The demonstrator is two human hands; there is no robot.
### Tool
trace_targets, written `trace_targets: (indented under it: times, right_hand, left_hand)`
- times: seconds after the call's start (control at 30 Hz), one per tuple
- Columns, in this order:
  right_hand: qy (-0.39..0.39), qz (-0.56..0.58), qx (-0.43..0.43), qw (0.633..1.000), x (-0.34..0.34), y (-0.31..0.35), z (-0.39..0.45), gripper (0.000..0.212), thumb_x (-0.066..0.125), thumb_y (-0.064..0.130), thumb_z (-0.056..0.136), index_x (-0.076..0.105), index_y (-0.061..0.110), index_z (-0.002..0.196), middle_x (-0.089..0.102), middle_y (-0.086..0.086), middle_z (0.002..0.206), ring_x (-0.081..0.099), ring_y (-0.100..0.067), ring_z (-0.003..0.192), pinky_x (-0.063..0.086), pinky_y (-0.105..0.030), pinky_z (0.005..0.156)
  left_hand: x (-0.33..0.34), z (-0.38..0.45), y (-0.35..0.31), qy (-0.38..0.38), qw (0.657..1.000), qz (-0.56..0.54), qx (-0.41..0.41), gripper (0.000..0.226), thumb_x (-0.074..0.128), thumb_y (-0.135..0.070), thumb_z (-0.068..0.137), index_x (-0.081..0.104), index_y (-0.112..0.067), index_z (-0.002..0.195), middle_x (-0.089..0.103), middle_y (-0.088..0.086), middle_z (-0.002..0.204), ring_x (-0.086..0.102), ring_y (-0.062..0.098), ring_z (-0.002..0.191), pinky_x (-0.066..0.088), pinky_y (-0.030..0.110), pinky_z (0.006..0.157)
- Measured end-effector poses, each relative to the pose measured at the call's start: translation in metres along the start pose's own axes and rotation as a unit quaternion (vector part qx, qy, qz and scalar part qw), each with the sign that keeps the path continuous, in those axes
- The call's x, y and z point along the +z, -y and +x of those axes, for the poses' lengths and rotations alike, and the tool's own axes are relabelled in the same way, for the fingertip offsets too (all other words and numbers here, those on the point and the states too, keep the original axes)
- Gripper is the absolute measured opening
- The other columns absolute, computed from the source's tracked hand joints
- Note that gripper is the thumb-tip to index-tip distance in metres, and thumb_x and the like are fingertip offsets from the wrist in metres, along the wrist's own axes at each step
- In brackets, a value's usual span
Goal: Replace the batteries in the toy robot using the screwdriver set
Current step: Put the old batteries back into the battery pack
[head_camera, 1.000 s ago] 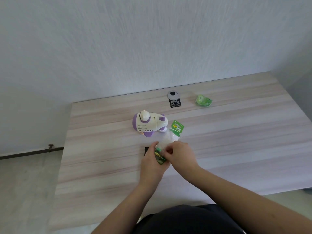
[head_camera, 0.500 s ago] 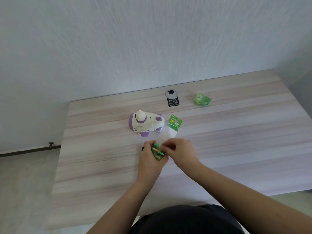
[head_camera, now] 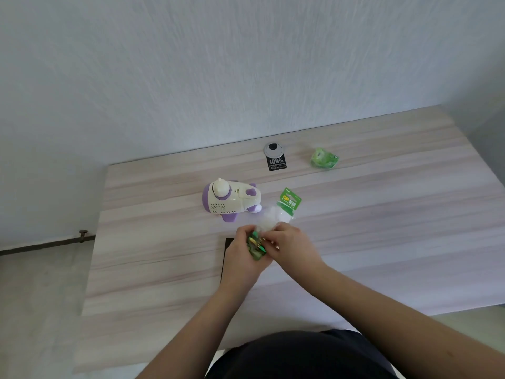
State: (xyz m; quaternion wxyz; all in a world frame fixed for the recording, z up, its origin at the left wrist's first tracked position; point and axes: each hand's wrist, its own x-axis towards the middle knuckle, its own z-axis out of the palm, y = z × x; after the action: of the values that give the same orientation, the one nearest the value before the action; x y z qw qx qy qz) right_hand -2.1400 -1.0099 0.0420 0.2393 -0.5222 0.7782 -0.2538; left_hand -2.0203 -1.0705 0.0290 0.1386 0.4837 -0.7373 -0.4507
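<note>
The white and purple toy robot lies on its side on the wooden table. Just in front of it, my left hand grips green batteries at the open end of a clear battery pack with a green card top. My right hand pinches the clear plastic of that pack beside the batteries. A dark flat case lies under my left hand, mostly hidden.
A crumpled green wrapper lies at the back right. A round grey cable grommet and a black label sit near the far edge by the white wall. The table's left edge drops to the floor.
Both hands stay together on the battery pack, with the fingers shifting slightly on it. The view has tilted a little; the toy robot has not moved.
</note>
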Motion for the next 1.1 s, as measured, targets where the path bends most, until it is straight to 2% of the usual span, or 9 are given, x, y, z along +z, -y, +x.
trace_targets:
  times: [0.17,0.3,0.37,0.43,0.53,0.63,0.73,0.87,1.1]
  right_hand:
    - [0.030,-0.024,0.015,0.999,0.000,-0.002,0.003,0.024,0.053,0.022,0.095,0.075,0.017,0.101,0.062,-0.009,0.091,0.059,-0.028,0.084,0.035,-0.026,0.065]
    - [0.022,-0.007,0.019,1.000,-0.008,-0.002,0.005,0.023,0.053,0.027,0.096,0.074,0.020,0.103,0.070,-0.002,0.093,0.062,-0.020,0.087,0.050,-0.031,0.074]
    - [-0.027,0.029,0.025,0.999,-0.016,-0.002,0.001,0.020,0.055,0.024,0.095,0.073,0.018,0.101,0.071,0.003,0.088,0.062,-0.013,0.080,0.049,-0.021,0.069]
    - [-0.088,0.076,0.061,0.991,-0.021,-0.006,-0.002,0.015,0.057,0.022,0.094,0.072,0.020,0.098,0.062,0.013,0.070,0.056,-0.004,0.063,0.038,-0.011,0.057]
    - [-0.114,0.120,0.151,0.975,-0.014,-0.028,0.005,0.016,0.052,0.021,0.095,0.067,0.022,0.099,0.050,0.010,0.057,0.046,-0.006,0.050,0.034,-0.019,0.048]
    - [-0.057,0.127,0.216,0.966,0.003,-0.053,0.019,0.022,0.046,0.023,0.097,0.064,0.022,0.108,0.056,0.008,0.070,0.049,-0.009,0.054,0.037,-0.023,0.048]
    - [0.004,0.095,0.236,0.967,0.023,-0.071,0.030,0.025,0.047,0.024,0.096,0.062,0.020,0.116,0.060,0.003,0.088,0.054,-0.010,0.064,0.039,-0.023,0.050]
    - [0.059,0.071,0.262,0.961,0.054,-0.079,0.042,0.032,0.052,0.027,0.095,0.054,0.017,0.126,0.061,-0.004,0.108,0.056,-0.018,0.082,0.046,-0.029,0.066]
    - [0.082,0.033,0.296,0.951,0.081,-0.075,0.060,0.027,0.053,0.024,0.096,0.048,0.009,0.118,0.056,-0.014,0.112,0.057,-0.029,0.090,0.044,-0.034,0.068]
  left_hand:
    - [0.005,-0.001,0.000,0.003,1.000,-0.004,0.000,0.052,0.085,-0.019,0.069,0.053,-0.021,0.109,0.057,-0.021,0.085,0.052,-0.022,0.083,0.041,0.002,0.066]
    - [0.007,0.001,0.003,-0.012,0.998,-0.041,-0.037,0.046,0.084,-0.021,0.072,0.053,-0.021,0.107,0.061,-0.014,0.090,0.058,-0.014,0.083,0.044,0.005,0.064]
    - [0.007,0.002,0.007,-0.022,0.998,-0.046,-0.047,0.043,0.083,-0.025,0.074,0.054,-0.021,0.106,0.063,-0.013,0.090,0.060,-0.009,0.081,0.044,0.006,0.063]
    - [0.004,0.001,0.011,-0.031,0.997,-0.048,-0.059,0.042,0.082,-0.027,0.074,0.054,-0.022,0.106,0.064,-0.012,0.093,0.060,-0.006,0.080,0.044,0.007,0.062]
    - [-0.001,-0.004,0.019,-0.039,0.995,-0.051,-0.075,0.038,0.080,-0.027,0.076,0.053,-0.022,0.103,0.064,-0.011,0.091,0.059,-0.006,0.078,0.043,0.007,0.060]
    - [-0.004,-0.007,0.027,-0.049,0.994,-0.050,-0.087,0.037,0.080,-0.028,0.076,0.054,-0.024,0.102,0.065,-0.011,0.089,0.059,-0.006,0.078,0.044,0.008,0.060]
    - [-0.006,-0.009,0.031,-0.054,0.993,-0.048,-0.095,0.037,0.079,-0.029,0.075,0.054,-0.026,0.102,0.065,-0.011,0.089,0.059,-0.006,0.078,0.043,0.007,0.061]
    - [-0.010,-0.008,0.035,-0.063,0.992,-0.048,-0.103,0.040,0.080,-0.031,0.075,0.054,-0.023,0.105,0.066,-0.010,0.091,0.060,-0.004,0.078,0.043,0.007,0.061]
    - [-0.018,-0.010,0.035,-0.070,0.991,-0.045,-0.100,0.040,0.080,-0.031,0.074,0.054,-0.026,0.104,0.066,-0.012,0.091,0.060,-0.005,0.079,0.043,0.006,0.061]
